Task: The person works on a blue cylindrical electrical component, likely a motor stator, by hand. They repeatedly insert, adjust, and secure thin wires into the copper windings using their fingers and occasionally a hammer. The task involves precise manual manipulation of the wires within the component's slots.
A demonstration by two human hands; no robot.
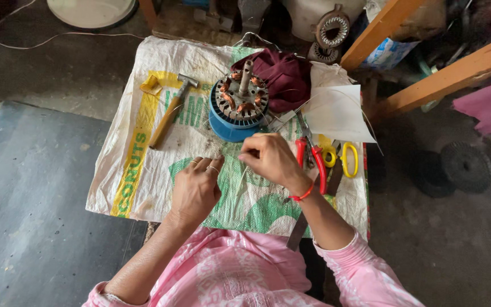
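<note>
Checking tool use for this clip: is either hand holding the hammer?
No. The hammer lies alone on the sack, apart from the left hand and right hand.

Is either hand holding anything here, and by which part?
The right hand pinches a thin pale strip at its upper end with its fingertips. The left hand rests on the white woven sack; whether it grips anything cannot be told.

Sack (pixel 143 170) over tabletop: woven plastic, matt, creased. Stator (pixel 238 99): dull grey metal laminations, glossy copper windings, blue plastic base. Hammer (pixel 169 116): wooden handle, worn; steel head. Pliers (pixel 313 159): red plastic grips. Scissors (pixel 345 159): yellow plastic handles. Maroon cloth (pixel 282 77): soft, matt. Paper sheet (pixel 339 113): white, smooth.
</note>
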